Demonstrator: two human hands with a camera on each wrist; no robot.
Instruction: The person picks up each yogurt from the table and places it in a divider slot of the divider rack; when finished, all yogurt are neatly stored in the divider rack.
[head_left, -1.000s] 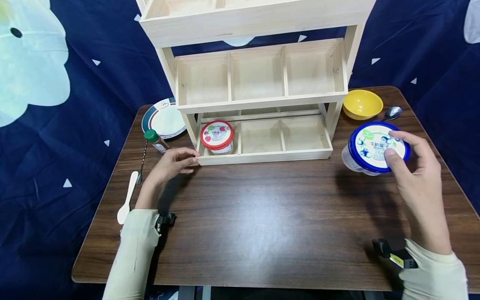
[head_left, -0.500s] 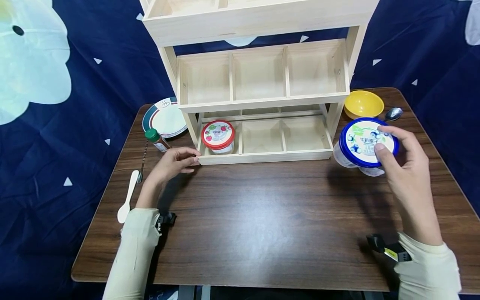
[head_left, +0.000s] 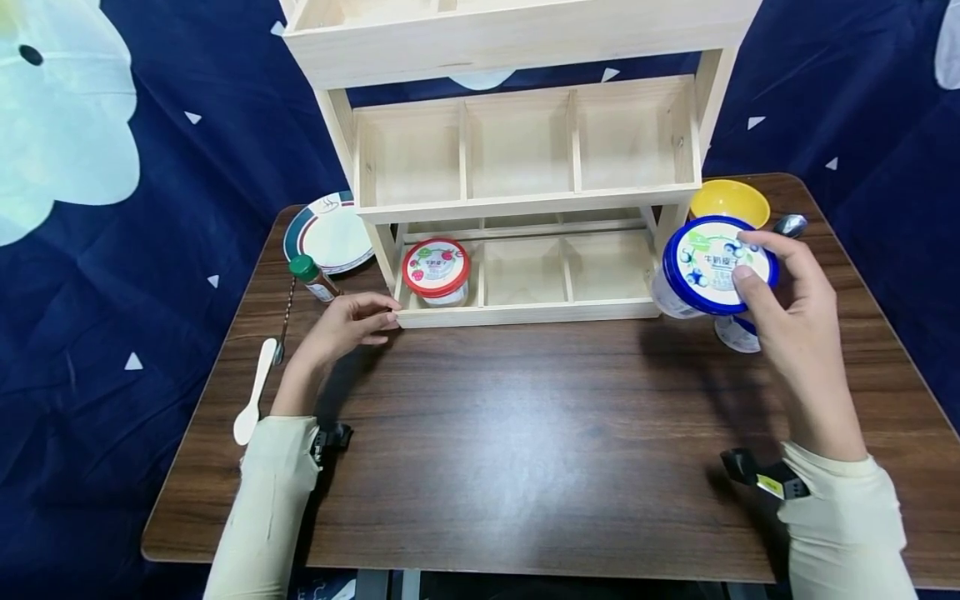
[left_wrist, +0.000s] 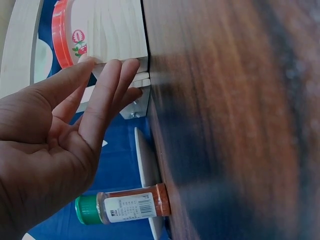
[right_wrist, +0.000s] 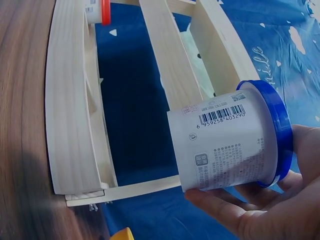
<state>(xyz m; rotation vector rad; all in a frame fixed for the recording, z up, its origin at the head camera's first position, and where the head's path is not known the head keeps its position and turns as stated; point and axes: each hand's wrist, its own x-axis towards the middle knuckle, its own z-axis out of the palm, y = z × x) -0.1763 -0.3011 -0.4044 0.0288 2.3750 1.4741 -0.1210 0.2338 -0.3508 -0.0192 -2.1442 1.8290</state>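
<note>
Dark wood-grain table [head_left: 525, 433] fills our view, backed by a navy cloth. Our right hand [head_left: 787, 325] hides part of the blue-lidded tub [head_left: 708, 267], and a second tub beneath it is mostly covered. We grip the tub by its lid edge, fingers curled round it, lifted off the table just beside the right end of the pale wooden rack [head_left: 525, 208]. Our left hand [head_left: 341, 329] lies flat, straight fingers touching the rack's front left corner, near the red-lidded tub [head_left: 437, 271].
</note>
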